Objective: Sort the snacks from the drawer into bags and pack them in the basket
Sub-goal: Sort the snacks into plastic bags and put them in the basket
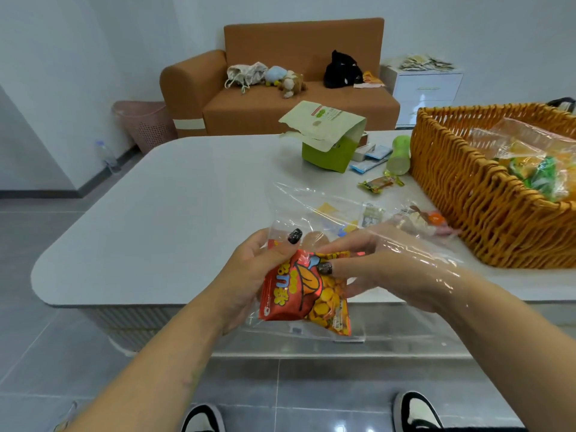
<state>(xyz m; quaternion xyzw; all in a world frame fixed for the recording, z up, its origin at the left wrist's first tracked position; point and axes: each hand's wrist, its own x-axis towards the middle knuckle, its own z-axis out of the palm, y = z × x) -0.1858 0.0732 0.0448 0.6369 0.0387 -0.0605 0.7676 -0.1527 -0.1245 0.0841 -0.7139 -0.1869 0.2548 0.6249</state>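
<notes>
The right hand sits inside a clear plastic bag, so its fingers show only through crinkled film, and the bag's far edge is hard to trace against the pale desk. The left hand holds the bag's mouth, its thumb over the film. Both grips close on a red and orange snack packet held just over the near edge of the desk: the left grip wraps its left side and the right grip pinches its top with thumb against fingers. Large yellow characters run down the packet's front, beside a picture of small round biscuits; the small print cannot be read.

At the right, a woven basket stands on the desk, cut off by the frame edge. A filled clear bag lies in it, its contents a blur of green and yellow. Between the held bag and the basket lie small wrapped snacks, partly veiled by film. Farther off stands an opened green pouch, its red-and-green label too small to read. To its right a green bottle lies on its side, and nearer lies a yellow-green wrapped snack. Beyond the desk is a brown sofa.
</notes>
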